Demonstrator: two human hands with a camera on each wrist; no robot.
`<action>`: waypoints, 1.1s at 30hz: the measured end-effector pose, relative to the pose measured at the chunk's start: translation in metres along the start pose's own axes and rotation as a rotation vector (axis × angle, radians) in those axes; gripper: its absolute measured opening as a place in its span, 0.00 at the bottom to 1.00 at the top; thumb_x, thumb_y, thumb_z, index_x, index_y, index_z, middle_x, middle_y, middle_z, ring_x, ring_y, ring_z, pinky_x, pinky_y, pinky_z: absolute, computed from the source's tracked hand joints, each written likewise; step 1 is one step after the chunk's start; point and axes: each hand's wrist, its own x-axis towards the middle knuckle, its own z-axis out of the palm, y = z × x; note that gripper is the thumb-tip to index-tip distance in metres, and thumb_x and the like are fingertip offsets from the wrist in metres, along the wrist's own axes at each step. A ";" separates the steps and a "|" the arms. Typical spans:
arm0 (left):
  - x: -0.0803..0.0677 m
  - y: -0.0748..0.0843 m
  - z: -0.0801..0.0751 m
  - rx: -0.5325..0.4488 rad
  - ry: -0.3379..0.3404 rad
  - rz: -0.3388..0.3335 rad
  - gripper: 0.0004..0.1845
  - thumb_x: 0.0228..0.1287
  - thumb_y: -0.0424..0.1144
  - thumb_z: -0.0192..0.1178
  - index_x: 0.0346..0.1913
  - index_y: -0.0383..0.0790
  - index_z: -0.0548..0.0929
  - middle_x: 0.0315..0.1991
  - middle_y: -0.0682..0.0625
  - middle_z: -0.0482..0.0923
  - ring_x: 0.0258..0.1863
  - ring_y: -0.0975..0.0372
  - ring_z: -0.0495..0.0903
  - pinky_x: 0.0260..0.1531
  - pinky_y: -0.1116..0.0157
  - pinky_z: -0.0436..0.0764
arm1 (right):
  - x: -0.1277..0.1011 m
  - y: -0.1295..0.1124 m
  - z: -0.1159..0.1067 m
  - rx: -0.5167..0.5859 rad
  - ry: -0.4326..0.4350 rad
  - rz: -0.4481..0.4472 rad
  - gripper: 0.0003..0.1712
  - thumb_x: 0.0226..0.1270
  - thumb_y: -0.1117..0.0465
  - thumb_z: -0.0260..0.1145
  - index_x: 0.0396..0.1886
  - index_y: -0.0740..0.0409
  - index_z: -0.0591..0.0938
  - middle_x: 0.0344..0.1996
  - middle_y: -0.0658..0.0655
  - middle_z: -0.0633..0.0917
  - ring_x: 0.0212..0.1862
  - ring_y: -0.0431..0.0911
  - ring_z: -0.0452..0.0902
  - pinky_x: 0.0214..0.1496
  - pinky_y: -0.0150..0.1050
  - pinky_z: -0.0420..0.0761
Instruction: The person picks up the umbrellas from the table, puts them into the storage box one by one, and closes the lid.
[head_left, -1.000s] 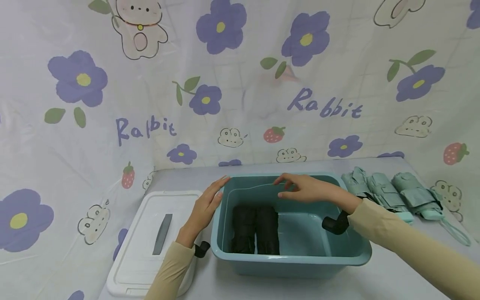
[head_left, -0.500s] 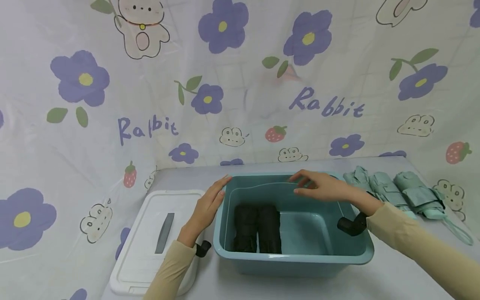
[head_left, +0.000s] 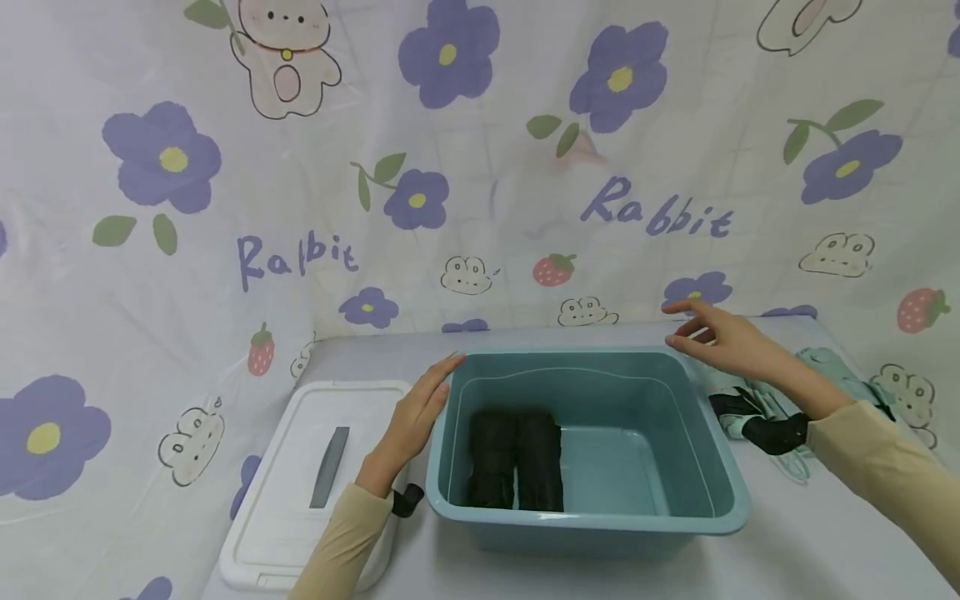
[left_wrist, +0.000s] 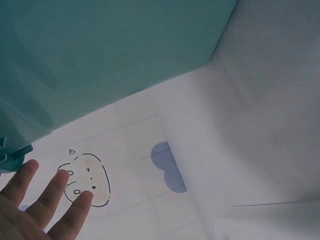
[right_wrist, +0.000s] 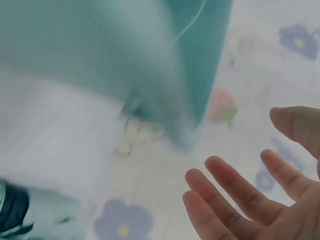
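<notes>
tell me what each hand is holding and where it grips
Nothing is held. The left hand rests flat against the bin's left rim; the right hand hangs open above the green umbrellas.

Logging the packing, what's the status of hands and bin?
Left hand open, flat against teal bin wall. Right hand open, above green umbrellas. Two black umbrellas inside bin.

White lid (head_left: 300, 483) with grey handle lying flat on the bench (head_left: 787, 550), flower and rabbit print cloth (head_left: 225, 208) hanging behind
</notes>
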 end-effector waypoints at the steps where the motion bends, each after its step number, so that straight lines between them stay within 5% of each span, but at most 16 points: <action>1: -0.001 0.000 0.000 -0.003 0.001 0.000 0.24 0.75 0.46 0.34 0.71 0.51 0.58 0.71 0.52 0.56 0.70 0.61 0.55 0.64 0.49 0.59 | -0.001 0.005 -0.001 -0.010 0.006 0.014 0.28 0.68 0.56 0.57 0.64 0.62 0.64 0.47 0.73 0.77 0.47 0.66 0.76 0.46 0.59 0.76; 18: -0.002 0.004 -0.003 0.030 -0.012 0.016 0.24 0.75 0.44 0.34 0.71 0.47 0.57 0.71 0.51 0.56 0.70 0.59 0.55 0.64 0.49 0.58 | -0.014 0.078 0.014 -0.158 0.019 0.127 0.35 0.66 0.50 0.59 0.64 0.68 0.61 0.48 0.78 0.72 0.47 0.69 0.72 0.43 0.61 0.73; 23: -0.004 0.004 -0.001 0.011 -0.012 0.013 0.24 0.75 0.44 0.34 0.71 0.48 0.57 0.71 0.51 0.55 0.70 0.60 0.54 0.65 0.50 0.58 | -0.015 0.100 0.021 -0.225 -0.024 0.182 0.40 0.65 0.45 0.58 0.64 0.70 0.59 0.47 0.82 0.69 0.42 0.68 0.73 0.36 0.58 0.73; 33: -0.003 0.002 -0.001 0.007 -0.011 0.019 0.24 0.76 0.45 0.34 0.71 0.49 0.57 0.71 0.50 0.55 0.70 0.61 0.53 0.66 0.53 0.57 | -0.009 0.135 0.040 -0.278 -0.092 0.244 0.44 0.61 0.41 0.60 0.65 0.65 0.58 0.49 0.87 0.63 0.38 0.74 0.71 0.36 0.65 0.71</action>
